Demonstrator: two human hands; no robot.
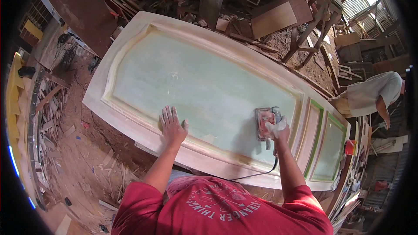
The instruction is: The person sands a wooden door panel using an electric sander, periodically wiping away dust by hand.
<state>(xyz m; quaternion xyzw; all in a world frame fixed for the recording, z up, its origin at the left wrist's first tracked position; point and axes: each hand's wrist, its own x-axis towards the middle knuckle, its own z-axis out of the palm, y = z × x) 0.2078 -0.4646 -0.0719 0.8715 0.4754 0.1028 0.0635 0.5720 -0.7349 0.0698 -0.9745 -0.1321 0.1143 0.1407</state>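
A large panelled door point(204, 89) lies flat in front of me, with a pale green centre panel and raised wooden moulding. My left hand point(173, 126), dusty with white powder, rests spread on the green panel near its lower moulding. Toward the panel's right end, my right hand point(278, 129) is wrapped round the top of a red electric sander point(264, 122). The sander's base sits on the panel. A dark power cord point(257, 174) trails from it over the door's near edge. White dust covers both hands.
Behind the door lie stacked boards point(278, 19), scrap wood and a wooden trestle point(311, 39). Another person point(374, 95) bends over at the right. A red-and-yellow container point(349, 147) stands by the door's right end. Wood scraps point(48, 117) litter the dirt floor on the left.
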